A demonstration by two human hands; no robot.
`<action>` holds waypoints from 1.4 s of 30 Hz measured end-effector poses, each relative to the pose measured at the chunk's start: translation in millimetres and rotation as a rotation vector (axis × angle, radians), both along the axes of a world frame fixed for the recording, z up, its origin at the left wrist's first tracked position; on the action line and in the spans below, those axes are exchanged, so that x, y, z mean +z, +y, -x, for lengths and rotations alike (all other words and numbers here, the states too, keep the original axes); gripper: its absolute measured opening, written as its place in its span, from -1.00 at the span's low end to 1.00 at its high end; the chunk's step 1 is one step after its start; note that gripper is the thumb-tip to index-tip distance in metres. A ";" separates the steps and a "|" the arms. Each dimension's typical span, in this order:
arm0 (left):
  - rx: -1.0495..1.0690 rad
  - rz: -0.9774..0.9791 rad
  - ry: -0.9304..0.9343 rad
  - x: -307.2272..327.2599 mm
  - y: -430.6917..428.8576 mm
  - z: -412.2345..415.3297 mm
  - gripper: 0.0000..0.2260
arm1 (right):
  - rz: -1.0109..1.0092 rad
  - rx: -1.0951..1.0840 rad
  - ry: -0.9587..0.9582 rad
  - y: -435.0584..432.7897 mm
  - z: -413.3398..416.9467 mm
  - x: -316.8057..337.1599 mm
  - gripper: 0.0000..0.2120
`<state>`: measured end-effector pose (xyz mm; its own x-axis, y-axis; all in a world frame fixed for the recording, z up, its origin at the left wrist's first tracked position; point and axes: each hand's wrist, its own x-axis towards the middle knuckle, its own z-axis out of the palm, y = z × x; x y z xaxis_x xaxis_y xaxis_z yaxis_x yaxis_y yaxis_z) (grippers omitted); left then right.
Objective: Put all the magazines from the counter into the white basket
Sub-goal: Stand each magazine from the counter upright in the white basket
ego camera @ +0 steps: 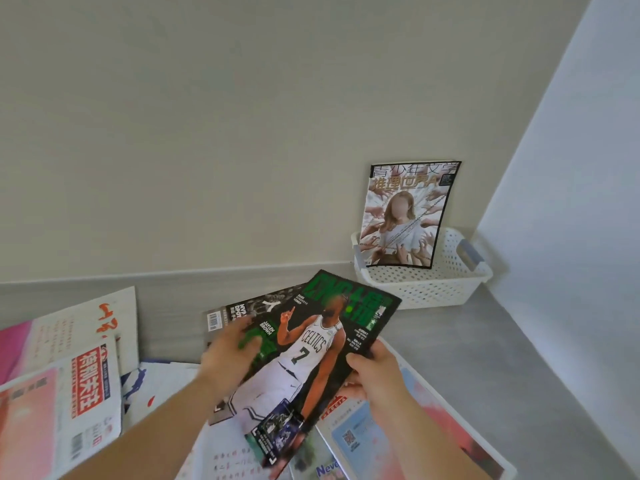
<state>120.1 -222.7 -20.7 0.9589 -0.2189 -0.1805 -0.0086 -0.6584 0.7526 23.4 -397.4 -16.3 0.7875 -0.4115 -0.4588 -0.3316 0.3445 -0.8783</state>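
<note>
A green basketball magazine (311,344) with a player in a white number 7 jersey is lifted above the counter. My right hand (372,370) grips its right edge. My left hand (230,351) lies blurred on its left side, fingers on the cover. A second dark magazine (242,308) shows just behind it. The white perforated basket (446,285) stands at the back right corner against the wall. One magazine (405,216) with a woman on its cover stands upright inside it, leaning on the wall.
Several more magazines lie spread on the grey counter (485,358): a red-and-white one (86,386) and a pale one (79,327) at left, a pink one (440,420) under my right forearm. Walls close the back and right sides.
</note>
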 end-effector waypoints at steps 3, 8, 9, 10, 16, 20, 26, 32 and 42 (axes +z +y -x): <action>0.176 0.264 0.169 -0.2 -1.8 -16.0 -0.59 | 0.110 0.124 -0.076 -6.9 11.1 15.4 -0.73; 0.173 0.563 0.409 10.4 -16.8 -18.3 -0.69 | 0.382 0.306 -0.223 -32.2 18.1 57.3 -0.68; 0.155 0.608 0.458 14.4 -19.3 -18.0 -0.68 | 0.417 0.333 -0.257 -38.7 18.0 66.8 -0.65; 0.115 0.663 0.477 19.0 -22.0 -16.9 -0.72 | 0.463 0.355 -0.274 -45.2 17.8 76.4 -0.63; 0.053 0.739 0.200 53.4 -49.4 -25.5 -0.81 | 0.708 0.396 -0.296 -93.3 5.1 115.8 -0.66; 0.072 0.710 -0.039 95.9 -80.2 -42.6 -0.76 | 0.836 0.345 -0.289 -127.1 -12.1 148.7 -0.78; -0.013 0.738 -0.229 158.8 -141.8 -60.8 -0.81 | 0.867 0.032 -0.444 -184.7 -45.8 191.8 -0.71; -0.021 0.726 -0.179 160.6 -199.5 -69.1 -0.92 | 0.911 -0.146 -0.448 -238.8 -66.7 183.6 -0.73; -0.010 0.598 -0.113 115.0 -243.7 -87.8 -0.89 | 0.717 -0.160 -0.357 -285.5 -85.6 118.0 -0.75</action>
